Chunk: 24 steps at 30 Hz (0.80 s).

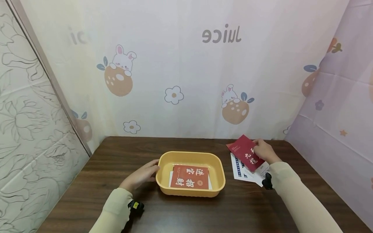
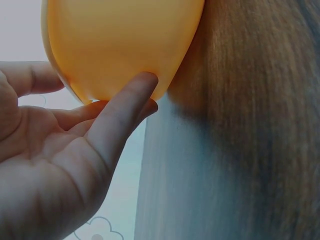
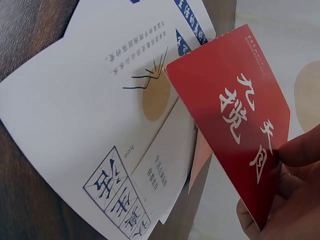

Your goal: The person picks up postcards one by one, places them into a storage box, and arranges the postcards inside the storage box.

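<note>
A yellow plastic basin (image 1: 189, 193) stands mid-table. Inside it an orange-red card (image 1: 189, 177) with white characters lies over a white card (image 1: 210, 184). My left hand (image 1: 142, 174) holds the basin's left end, its thumb (image 2: 125, 107) against the outer wall and another finger at the rim. To the right, my right hand (image 1: 264, 152) pinches a dark red card (image 1: 243, 150) by its edge, tilted up. Beneath that card lie overlapping white printed cards (image 3: 85, 100). An orange card (image 3: 201, 162) shows partly behind the red one.
The brown wooden table (image 1: 186, 213) meets a curtain (image 1: 180, 68) printed with rabbits and fruit at the back. Another curtain (image 1: 335, 106) closes the right side, and a floral panel (image 1: 32, 129) stands at the left.
</note>
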Each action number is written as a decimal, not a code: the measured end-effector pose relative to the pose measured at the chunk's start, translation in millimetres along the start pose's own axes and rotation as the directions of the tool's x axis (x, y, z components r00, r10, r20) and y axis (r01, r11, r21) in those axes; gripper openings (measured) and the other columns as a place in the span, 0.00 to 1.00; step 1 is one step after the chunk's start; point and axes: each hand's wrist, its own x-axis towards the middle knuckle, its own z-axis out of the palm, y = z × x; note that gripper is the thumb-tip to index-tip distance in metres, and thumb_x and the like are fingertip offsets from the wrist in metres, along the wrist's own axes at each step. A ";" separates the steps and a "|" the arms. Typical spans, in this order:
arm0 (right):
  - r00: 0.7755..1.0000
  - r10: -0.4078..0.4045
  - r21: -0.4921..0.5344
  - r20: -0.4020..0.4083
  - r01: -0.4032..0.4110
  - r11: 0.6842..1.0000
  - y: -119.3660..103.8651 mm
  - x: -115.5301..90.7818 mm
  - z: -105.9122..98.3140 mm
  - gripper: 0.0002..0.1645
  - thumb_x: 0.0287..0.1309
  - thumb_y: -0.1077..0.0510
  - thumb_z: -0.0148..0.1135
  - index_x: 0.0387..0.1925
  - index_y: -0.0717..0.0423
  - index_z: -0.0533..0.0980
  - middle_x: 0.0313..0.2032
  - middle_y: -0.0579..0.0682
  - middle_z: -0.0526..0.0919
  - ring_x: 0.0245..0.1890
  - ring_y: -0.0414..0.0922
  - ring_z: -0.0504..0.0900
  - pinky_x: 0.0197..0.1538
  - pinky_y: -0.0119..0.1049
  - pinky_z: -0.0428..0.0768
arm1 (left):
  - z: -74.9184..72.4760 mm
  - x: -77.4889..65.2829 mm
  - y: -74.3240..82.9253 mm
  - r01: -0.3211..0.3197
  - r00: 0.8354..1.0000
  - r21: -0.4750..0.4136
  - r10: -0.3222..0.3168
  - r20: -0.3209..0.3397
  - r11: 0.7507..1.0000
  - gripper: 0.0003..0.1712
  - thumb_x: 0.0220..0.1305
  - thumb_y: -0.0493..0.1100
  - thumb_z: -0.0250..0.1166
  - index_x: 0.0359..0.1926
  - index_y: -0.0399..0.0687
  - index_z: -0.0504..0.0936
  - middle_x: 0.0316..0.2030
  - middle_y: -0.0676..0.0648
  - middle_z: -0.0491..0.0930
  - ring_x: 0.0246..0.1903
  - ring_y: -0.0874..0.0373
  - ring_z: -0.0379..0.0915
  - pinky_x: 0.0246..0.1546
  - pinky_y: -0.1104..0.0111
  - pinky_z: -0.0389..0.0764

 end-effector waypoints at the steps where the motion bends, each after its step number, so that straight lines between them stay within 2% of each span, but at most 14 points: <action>1: 1.000 -0.006 0.000 -0.005 0.006 1.000 -0.6 -0.4 0.5 0.32 0.69 0.60 0.42 0.68 0.77 0.54 0.56 0.75 0.67 0.48 0.64 0.74 0.45 0.53 0.82 | 0.4 -0.3 -0.5 -0.001 1.000 0.001 0.001 -0.002 1.000 0.30 0.78 0.43 0.46 0.74 0.33 0.57 0.70 0.31 0.61 0.66 0.37 0.64 0.57 0.48 0.77; 7: 0.997 -0.074 -0.039 -0.032 0.073 0.997 -7.4 -2.9 2.6 0.32 0.68 0.60 0.39 0.68 0.76 0.56 0.60 0.77 0.65 0.54 0.68 0.70 0.56 0.64 0.74 | 2.2 0.1 -1.7 0.005 1.000 -0.009 -0.005 -0.017 1.000 0.30 0.78 0.43 0.46 0.74 0.35 0.58 0.70 0.32 0.61 0.66 0.38 0.64 0.57 0.48 0.77; 12: 0.992 -0.111 -0.070 -0.054 0.107 0.992 -10.1 -2.1 3.5 0.31 0.68 0.60 0.36 0.66 0.76 0.58 0.60 0.77 0.66 0.55 0.69 0.70 0.57 0.66 0.72 | 1.5 1.0 -2.3 -0.001 1.000 -0.012 0.001 -0.015 1.000 0.30 0.78 0.43 0.46 0.74 0.35 0.57 0.70 0.32 0.61 0.67 0.37 0.63 0.57 0.48 0.76; 17: 0.988 -0.125 -0.031 -0.092 0.123 0.992 -13.2 -4.0 5.0 0.28 0.75 0.56 0.37 0.64 0.73 0.62 0.57 0.74 0.70 0.48 0.63 0.75 0.45 0.53 0.83 | 0.5 1.4 -2.8 -0.006 1.000 -0.014 0.006 -0.006 1.000 0.30 0.78 0.43 0.46 0.74 0.34 0.57 0.70 0.32 0.61 0.66 0.38 0.63 0.57 0.48 0.76; 20: 0.985 -0.133 -0.014 -0.113 0.132 0.991 -15.2 -5.1 5.0 0.26 0.76 0.54 0.38 0.62 0.71 0.65 0.54 0.72 0.73 0.43 0.59 0.78 0.37 0.43 0.85 | 0.0 1.8 -3.0 -0.006 1.000 -0.017 0.006 -0.006 1.000 0.30 0.78 0.43 0.46 0.74 0.34 0.57 0.70 0.32 0.61 0.67 0.38 0.63 0.57 0.48 0.76; 24: 0.984 -0.136 0.002 -0.116 0.137 0.991 -17.8 -6.3 5.2 0.26 0.76 0.53 0.40 0.61 0.70 0.66 0.53 0.71 0.74 0.41 0.58 0.79 0.34 0.41 0.86 | -0.5 2.0 -2.5 -0.001 1.000 -0.017 0.001 -0.007 1.000 0.30 0.78 0.43 0.46 0.74 0.35 0.57 0.70 0.32 0.60 0.67 0.38 0.62 0.57 0.48 0.76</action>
